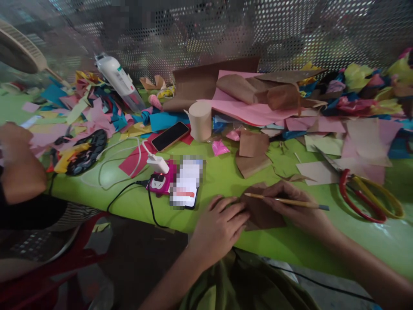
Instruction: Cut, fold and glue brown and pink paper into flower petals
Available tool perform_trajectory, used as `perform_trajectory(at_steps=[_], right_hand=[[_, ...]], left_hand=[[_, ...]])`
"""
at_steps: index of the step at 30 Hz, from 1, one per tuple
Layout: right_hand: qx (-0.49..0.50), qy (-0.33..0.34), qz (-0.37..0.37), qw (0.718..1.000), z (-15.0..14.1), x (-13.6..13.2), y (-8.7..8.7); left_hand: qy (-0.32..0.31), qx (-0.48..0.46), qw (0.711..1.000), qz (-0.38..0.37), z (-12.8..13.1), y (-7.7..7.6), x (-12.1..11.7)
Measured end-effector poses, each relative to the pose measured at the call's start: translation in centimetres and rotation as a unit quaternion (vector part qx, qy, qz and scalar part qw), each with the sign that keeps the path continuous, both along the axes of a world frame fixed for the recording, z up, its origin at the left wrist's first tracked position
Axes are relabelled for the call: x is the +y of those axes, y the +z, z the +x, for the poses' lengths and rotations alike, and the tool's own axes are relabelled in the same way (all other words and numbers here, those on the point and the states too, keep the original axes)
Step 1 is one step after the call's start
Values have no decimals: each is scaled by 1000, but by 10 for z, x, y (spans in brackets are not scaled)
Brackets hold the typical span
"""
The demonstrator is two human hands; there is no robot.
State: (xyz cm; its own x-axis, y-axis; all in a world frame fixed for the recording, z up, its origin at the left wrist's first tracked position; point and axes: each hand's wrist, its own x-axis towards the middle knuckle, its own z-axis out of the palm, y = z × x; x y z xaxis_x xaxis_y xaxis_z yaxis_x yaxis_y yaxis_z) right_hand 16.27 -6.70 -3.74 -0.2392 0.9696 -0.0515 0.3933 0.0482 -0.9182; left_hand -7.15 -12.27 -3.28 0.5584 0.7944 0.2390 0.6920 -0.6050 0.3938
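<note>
A brown paper piece lies on the green table near its front edge. My left hand rests flat on the paper's left side, fingers stretched out and together. My right hand is closed round a yellow pencil, whose tip points left over the paper's top edge. The pencil's dark end sticks out to the right.
Red- and yellow-handled scissors lie right of my right hand. A phone on a charging cable and a second phone lie left of centre. A paper roll, brown cut-outs and heaps of coloured paper scraps fill the back. Another person's arm is at far left.
</note>
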Motion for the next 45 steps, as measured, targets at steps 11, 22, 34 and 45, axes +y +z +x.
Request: perform_trajectory(at_steps=[11,22,34,45], right_hand=[[-3,-110,54,992,13,0,4],[31,-166,43,985,25,2,0],[20,-178,44,983,21,4,5],[45,-71,30,996,5,-6,13]], left_hand=[[1,-21,1000,-3,0,-1,1],[3,-18,1000,5,-2,-2,1],[1,-35,999,13,-1,-1,0],[-4,-4,1000,15,-1,-4,0]])
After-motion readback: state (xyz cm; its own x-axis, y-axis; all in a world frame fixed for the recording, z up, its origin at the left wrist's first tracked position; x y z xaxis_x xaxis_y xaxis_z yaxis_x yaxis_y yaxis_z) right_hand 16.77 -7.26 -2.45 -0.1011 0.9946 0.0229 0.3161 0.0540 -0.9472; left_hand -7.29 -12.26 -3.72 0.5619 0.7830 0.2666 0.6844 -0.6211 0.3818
